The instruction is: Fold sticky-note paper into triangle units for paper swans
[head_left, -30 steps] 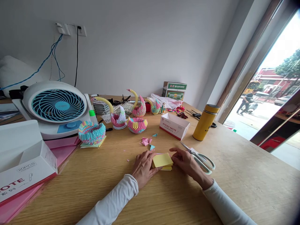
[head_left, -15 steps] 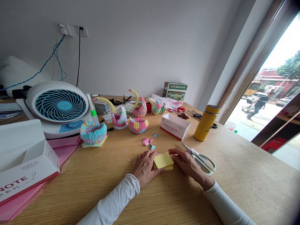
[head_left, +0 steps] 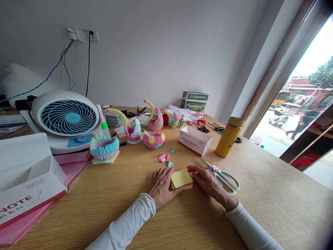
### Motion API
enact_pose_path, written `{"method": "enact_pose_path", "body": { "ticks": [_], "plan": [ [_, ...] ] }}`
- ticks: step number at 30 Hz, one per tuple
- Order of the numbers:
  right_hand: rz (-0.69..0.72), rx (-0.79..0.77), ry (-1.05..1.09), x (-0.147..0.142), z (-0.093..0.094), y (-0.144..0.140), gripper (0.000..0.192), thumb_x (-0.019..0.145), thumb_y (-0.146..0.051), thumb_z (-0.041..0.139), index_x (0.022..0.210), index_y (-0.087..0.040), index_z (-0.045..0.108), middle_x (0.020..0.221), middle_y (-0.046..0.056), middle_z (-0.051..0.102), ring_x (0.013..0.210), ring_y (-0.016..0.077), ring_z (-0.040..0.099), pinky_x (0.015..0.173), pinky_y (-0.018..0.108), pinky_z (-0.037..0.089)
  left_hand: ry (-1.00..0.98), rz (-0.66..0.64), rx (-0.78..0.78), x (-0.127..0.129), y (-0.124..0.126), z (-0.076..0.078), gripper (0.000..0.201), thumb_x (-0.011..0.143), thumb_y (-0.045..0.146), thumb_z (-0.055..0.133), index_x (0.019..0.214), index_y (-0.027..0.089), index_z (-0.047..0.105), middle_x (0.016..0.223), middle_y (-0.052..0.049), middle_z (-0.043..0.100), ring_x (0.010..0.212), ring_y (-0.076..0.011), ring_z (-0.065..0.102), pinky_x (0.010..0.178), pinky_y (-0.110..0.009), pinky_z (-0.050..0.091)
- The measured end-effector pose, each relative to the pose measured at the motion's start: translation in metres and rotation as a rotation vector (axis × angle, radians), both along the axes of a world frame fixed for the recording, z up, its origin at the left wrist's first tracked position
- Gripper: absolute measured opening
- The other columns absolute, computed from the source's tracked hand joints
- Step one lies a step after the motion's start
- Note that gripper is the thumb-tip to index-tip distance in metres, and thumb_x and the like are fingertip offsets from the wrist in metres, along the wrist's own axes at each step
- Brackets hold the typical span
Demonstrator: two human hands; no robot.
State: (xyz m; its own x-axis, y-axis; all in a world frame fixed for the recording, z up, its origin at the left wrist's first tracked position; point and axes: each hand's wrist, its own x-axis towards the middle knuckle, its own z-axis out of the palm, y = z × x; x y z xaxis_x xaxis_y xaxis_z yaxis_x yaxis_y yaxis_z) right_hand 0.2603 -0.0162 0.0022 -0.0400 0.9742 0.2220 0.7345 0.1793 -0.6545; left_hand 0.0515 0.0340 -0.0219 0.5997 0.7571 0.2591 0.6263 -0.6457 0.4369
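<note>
Yellow-topped paper stack (head_left: 181, 178) sits on the table (head_left: 104, 198), between the hands. Left hand (head_left: 161, 185) holds its left end, thumb at the near edge. Right hand (head_left: 207, 181) curled at the right edge; can't tell if it's pinching (scissors (head_left: 216, 170) lying just beside it).

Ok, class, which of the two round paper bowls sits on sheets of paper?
The mostly blue bowl beside the fan: it rests on pale paper, while the pink-and-yellow bowl stands directly on the table.
</note>
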Motion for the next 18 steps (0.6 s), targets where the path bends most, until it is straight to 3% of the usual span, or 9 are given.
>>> {"method": "enact_pose_path", "body": {
  "ticks": [5, 11, 16, 18],
  "plan": [
    [0.023, 0.019, -0.006, -0.001, 0.003, 0.0, 0.027, 0.093, -0.034, 0.043, 0.109, -0.028, 0.063, 0.095, 0.003, 0.073, 0.082, 0.0213, 0.068, 0.071, 0.034, 0.056, -0.005, -0.003, -0.029, 0.0, 0.0, 0.003, 0.074, 0.073, 0.051, 0.068, 0.135, 0.019, 0.042, 0.136, -0.016, 0.052, 0.123, -0.0351, 0.046, 0.099, -0.053, 0.036],
    [0.073, -0.037, -0.089, -0.001, 0.01, -0.004, 0.029, 0.094, -0.036, 0.043, 0.109, -0.026, 0.065, 0.068, 0.0, 0.066, 0.06, 0.0178, 0.062, 0.054, 0.028, 0.052, -0.006, -0.118, -0.08, -0.011, 0.003, 0.008, 0.075, 0.066, 0.052, 0.074, 0.13, 0.021, 0.047, 0.133, -0.015, 0.053, 0.123, -0.0338, 0.047, 0.1, -0.05, 0.038],
    [0.271, -0.004, -0.078, 0.001, 0.013, -0.01, 0.034, 0.085, -0.041, 0.062, 0.117, -0.03, 0.06, 0.106, 0.001, 0.065, 0.068, 0.0129, 0.063, 0.059, 0.023, 0.053, -0.001, -0.155, -0.094, -0.016, 0.007, 0.008, 0.073, 0.067, 0.047, 0.075, 0.129, 0.022, 0.047, 0.133, -0.014, 0.052, 0.124, -0.0333, 0.046, 0.1, -0.05, 0.037],
    [0.312, -0.005, -0.104, 0.002, 0.011, -0.01, 0.039, 0.081, -0.04, 0.067, 0.118, -0.032, 0.058, 0.112, 0.0, 0.064, 0.065, 0.0114, 0.061, 0.059, 0.023, 0.053, 0.001, -0.163, -0.091, -0.016, 0.008, 0.007, 0.073, 0.067, 0.048, 0.074, 0.13, 0.023, 0.047, 0.134, -0.013, 0.052, 0.124, -0.0335, 0.046, 0.1, -0.05, 0.037]
  ]
}}
